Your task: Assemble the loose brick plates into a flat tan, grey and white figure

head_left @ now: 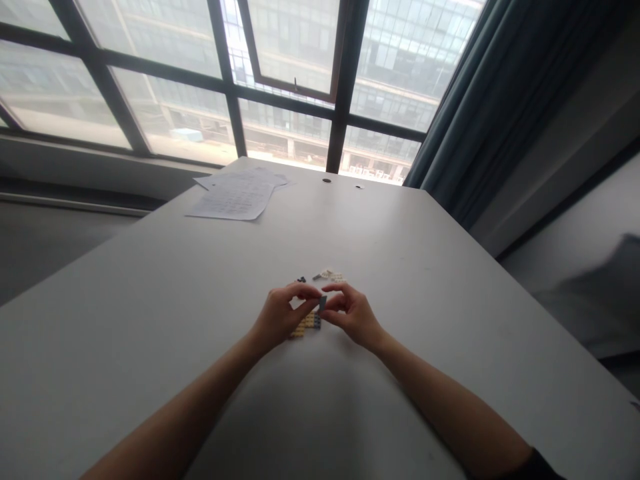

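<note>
A small grey piece (323, 303) is pinched between the fingertips of my left hand (283, 313) and my right hand (353, 313), just above the white table (165, 320). Beneath and between the hands lie yellow studded bricks (299, 330) with dark grey ones (317, 322) at their right side; my left hand partly hides them. Several small white pieces (332, 274) lie beyond my right hand, with a thin grey piece (317, 277) at their left end. Some small dark pieces (301, 279) lie just past my left hand.
Printed papers (233, 195) overlap at the table's far left. Two small round items (327, 181) (359, 187) mark the far edge. Windows (293, 133) rise behind the table, and a dark blue curtain (470, 113) hangs at the right.
</note>
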`<state>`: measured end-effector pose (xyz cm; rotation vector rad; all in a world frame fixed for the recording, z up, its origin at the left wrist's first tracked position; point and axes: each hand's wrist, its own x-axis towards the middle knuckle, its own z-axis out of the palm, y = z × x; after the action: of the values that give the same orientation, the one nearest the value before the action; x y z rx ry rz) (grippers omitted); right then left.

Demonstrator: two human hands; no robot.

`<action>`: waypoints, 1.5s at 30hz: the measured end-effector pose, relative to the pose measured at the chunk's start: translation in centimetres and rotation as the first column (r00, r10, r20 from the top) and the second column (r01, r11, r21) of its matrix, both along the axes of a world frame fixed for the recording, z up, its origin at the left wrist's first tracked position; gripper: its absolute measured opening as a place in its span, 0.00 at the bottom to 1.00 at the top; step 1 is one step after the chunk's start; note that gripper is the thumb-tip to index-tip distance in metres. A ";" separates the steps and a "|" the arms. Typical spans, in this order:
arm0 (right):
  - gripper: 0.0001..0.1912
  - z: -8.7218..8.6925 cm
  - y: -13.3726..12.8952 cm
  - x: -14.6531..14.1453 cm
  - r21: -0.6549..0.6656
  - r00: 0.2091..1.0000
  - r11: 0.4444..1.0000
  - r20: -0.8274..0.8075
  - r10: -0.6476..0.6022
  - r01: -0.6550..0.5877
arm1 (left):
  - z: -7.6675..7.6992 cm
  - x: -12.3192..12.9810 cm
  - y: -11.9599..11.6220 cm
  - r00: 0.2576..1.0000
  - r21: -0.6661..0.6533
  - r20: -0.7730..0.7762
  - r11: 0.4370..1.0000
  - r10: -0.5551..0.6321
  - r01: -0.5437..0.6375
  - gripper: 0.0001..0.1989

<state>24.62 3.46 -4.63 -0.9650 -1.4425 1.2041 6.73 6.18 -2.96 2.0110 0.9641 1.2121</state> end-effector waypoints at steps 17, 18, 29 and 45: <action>0.13 -0.1 -0.1 0.8 0.156 0.906 0.982 0.393 -0.159 0.105 | -0.8 -0.5 0.6 0.986 0.087 -0.165 0.996 0.020 -0.006 0.05; 0.13 -0.1 -0.1 1.0 0.140 0.891 0.984 0.425 -0.159 0.109 | -0.8 -0.7 0.7 0.981 0.122 -0.193 0.993 0.022 0.001 0.04; 0.11 0.1 -0.3 1.3 0.204 0.693 0.978 0.701 -0.168 0.031 | -1.0 -1.9 0.8 0.834 0.219 -0.542 0.941 -0.103 0.258 0.10; 0.12 0.0 -0.5 1.5 0.226 0.627 0.973 0.766 -0.144 -0.053 | -1.2 -1.8 0.6 0.789 0.242 -0.612 0.936 -0.058 0.256 0.12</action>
<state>26.12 3.00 -4.63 -1.4451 -2.1612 0.5255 4.91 6.83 -4.12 2.7663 0.8840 0.6565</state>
